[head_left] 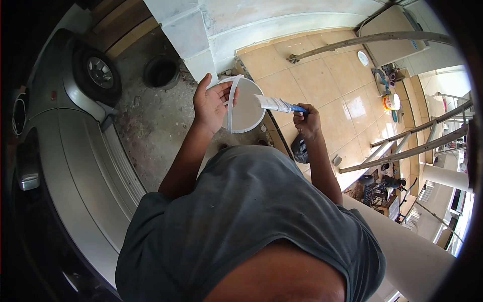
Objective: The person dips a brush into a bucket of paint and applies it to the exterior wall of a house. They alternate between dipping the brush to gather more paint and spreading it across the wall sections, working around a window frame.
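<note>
One white bucket (251,111) is just ahead of the person, its pale handle (230,115) crossing over the fingers of the left hand (212,106). That hand is loosely spread, thumb well apart; I cannot tell whether its fingers bear on the handle. The right hand (308,122) has its fingers curled tightly around a blue-handled tool (275,104), whose white-smeared end points left, its tip overlapping the bucket's right rim. To the left is a grey vehicle (70,151); to the right, a tiled floor (279,70); on the far side, a white wall (241,22).
</note>
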`<action>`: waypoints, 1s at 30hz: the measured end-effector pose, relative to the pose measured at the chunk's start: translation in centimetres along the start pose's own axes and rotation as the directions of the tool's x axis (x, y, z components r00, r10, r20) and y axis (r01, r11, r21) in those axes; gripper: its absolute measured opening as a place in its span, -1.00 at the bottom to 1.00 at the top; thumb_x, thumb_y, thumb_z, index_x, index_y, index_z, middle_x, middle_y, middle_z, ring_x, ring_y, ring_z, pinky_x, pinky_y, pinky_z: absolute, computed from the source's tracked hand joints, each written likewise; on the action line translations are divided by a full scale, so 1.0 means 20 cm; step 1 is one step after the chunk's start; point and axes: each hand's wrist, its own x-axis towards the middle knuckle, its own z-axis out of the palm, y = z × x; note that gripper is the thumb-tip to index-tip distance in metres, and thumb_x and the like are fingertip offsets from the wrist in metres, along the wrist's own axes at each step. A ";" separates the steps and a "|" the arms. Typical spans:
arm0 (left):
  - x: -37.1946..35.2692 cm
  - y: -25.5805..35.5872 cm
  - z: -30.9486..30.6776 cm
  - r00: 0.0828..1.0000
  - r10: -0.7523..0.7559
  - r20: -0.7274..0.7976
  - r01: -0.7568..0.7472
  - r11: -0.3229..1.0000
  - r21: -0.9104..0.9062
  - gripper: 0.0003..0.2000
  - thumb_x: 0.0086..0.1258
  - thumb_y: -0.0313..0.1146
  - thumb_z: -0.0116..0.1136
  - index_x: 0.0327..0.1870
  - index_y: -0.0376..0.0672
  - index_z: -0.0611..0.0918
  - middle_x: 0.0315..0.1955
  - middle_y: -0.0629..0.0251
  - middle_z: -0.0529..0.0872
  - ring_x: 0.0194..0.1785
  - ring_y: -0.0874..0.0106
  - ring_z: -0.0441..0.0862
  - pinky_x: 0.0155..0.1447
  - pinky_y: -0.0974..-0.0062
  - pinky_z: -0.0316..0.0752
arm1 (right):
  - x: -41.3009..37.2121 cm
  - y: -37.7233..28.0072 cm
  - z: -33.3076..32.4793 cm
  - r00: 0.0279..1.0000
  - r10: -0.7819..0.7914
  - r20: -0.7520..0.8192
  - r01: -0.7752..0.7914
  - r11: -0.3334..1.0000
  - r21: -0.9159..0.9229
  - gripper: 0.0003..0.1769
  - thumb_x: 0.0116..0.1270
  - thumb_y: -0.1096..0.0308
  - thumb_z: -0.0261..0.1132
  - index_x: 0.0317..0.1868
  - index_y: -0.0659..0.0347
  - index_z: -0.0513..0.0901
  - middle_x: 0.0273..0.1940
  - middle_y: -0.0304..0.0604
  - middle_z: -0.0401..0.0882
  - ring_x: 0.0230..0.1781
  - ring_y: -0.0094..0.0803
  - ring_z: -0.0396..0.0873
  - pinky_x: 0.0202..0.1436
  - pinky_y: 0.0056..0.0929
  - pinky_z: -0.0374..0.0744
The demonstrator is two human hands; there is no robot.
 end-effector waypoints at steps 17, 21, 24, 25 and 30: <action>0.06 0.22 -0.32 0.999 -0.028 -0.026 0.027 0.999 -0.028 -0.17 0.27 0.32 -0.09 0.13 -0.47 0.44 -0.03 0.10 0.54 0.04 0.32 0.50 0.15 0.39 0.34 | 0.25 0.17 0.63 0.943 -0.287 0.170 0.243 0.940 0.239 -0.81 0.37 0.37 0.16 -0.17 0.35 0.57 -0.29 -0.11 0.60 -0.39 -0.41 0.57 -0.30 -0.60 0.65; 0.11 0.27 -0.34 0.996 -0.018 -0.087 0.021 0.999 0.034 -0.24 0.31 0.27 -0.13 0.10 -0.43 0.47 -0.13 0.15 0.56 -0.04 0.36 0.50 0.07 0.41 0.37 | 0.39 0.07 0.88 0.895 -0.398 0.202 0.366 0.913 0.179 -0.82 0.38 0.37 0.18 -0.13 0.33 0.57 -0.26 -0.11 0.61 -0.29 -0.38 0.63 -0.16 -0.55 0.68; 0.18 0.31 -0.39 0.991 0.009 -0.130 0.000 0.998 0.069 -0.24 0.32 0.27 -0.14 0.08 -0.43 0.48 -0.14 0.15 0.56 -0.06 0.33 0.50 0.06 0.41 0.36 | 0.57 -0.02 1.05 0.836 -0.499 0.229 0.475 0.866 0.152 -0.81 0.40 0.40 0.17 -0.08 0.33 0.53 -0.24 -0.09 0.60 -0.27 -0.35 0.65 -0.08 -0.48 0.67; 0.20 0.33 -0.41 0.988 0.014 -0.152 -0.005 0.998 0.060 -0.24 0.32 0.27 -0.14 0.08 -0.43 0.48 -0.15 0.14 0.56 -0.07 0.32 0.49 0.06 0.40 0.36 | 0.67 -0.06 1.07 0.811 -0.539 0.226 0.520 0.842 0.142 -0.81 0.40 0.40 0.17 -0.07 0.34 0.52 -0.24 -0.08 0.60 -0.28 -0.34 0.65 -0.07 -0.47 0.67; 0.27 0.40 -0.41 0.951 0.043 -0.306 -0.037 0.999 0.027 -0.22 0.30 0.29 -0.13 0.06 -0.47 0.47 -0.14 0.09 0.53 -0.07 0.27 0.47 0.07 0.37 0.35 | 1.15 -0.21 1.13 0.725 -0.676 0.136 0.667 0.737 0.107 -0.82 0.40 0.43 0.16 -0.07 0.36 0.49 -0.26 -0.07 0.59 -0.30 -0.34 0.65 -0.06 -0.43 0.67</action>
